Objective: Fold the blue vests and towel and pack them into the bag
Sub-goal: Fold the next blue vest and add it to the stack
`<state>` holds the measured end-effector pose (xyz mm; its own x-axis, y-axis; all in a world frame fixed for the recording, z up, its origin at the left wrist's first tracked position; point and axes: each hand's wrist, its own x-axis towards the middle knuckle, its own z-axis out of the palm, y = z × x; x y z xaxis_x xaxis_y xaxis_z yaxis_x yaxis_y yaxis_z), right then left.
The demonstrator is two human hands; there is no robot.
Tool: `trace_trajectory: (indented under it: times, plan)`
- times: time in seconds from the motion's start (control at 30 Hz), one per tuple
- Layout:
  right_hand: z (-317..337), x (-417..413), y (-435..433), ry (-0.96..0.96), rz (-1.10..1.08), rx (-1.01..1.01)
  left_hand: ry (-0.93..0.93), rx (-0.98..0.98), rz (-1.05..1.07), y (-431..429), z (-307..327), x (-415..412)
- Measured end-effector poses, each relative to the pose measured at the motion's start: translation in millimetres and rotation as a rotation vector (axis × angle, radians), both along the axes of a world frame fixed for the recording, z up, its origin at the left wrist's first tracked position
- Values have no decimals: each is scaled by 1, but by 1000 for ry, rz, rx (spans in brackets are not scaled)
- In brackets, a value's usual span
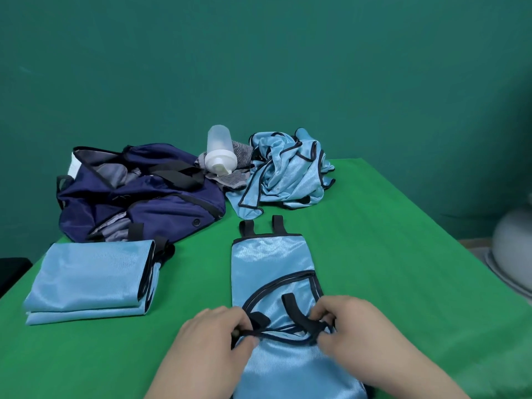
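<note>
Both hands, left [218, 332] and right [342, 323], pinch the vest [273, 272] by its straps; best to fold edges square, matching the stack [92, 280].

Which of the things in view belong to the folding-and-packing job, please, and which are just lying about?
Job: half-folded vest, pinched by left hand and right hand; folded vests; crumpled vests; navy bag; striped towel.
Lying about: shaker bottle resting on the towel; grey rounded object at the right edge.
</note>
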<state>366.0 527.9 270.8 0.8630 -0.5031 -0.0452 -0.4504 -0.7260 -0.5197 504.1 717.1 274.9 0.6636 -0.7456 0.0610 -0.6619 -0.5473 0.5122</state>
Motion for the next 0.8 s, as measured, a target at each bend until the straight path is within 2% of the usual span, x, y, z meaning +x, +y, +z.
trace_trajectory:
  times: [0.13,0.23,0.4,0.8]
  plan:
    - [-1,2,-5,-35,5,56,132,-48,45,0,5,0]
    - [-3,2,-7,-38,49,-12,203,-91,56,3,5,0]
    - [-7,1,-8,-15,72,-96,225,-101,43,5,5,-1]
    - [-8,1,-12,0,81,-96,255,-162,143,-1,-2,-4]
